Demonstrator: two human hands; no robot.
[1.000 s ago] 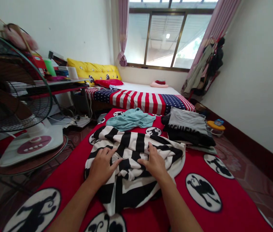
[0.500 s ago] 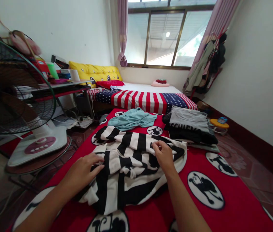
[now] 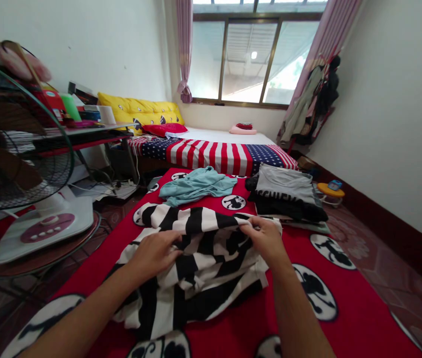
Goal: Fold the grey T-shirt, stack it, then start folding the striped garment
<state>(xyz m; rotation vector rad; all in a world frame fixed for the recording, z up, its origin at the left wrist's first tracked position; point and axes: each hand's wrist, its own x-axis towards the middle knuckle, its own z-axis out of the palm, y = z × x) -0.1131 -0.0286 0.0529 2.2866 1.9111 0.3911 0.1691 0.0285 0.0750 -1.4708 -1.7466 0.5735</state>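
Observation:
A black-and-white striped garment [image 3: 196, 263] lies crumpled on a red blanket [image 3: 319, 258] with black-and-white round cartoon prints. My left hand [image 3: 155, 253] rests on the garment's left middle, fingers bent into the cloth. My right hand [image 3: 266, 237] pinches the garment's right upper edge, fingers closed on the fabric. Both forearms reach in from the bottom of the view.
A light-blue garment [image 3: 196, 185] lies beyond the striped one. A stack of folded grey and black clothes [image 3: 289, 196] sits at right. A bed with a flag-pattern cover [image 3: 218, 151] stands behind. An electric fan [image 3: 20, 164] and a cluttered desk [image 3: 84, 129] are at left.
My right hand moved right to the garment's edge and closed on it. My left hand came back onto the cloth's middle. The garment has been spread wider.

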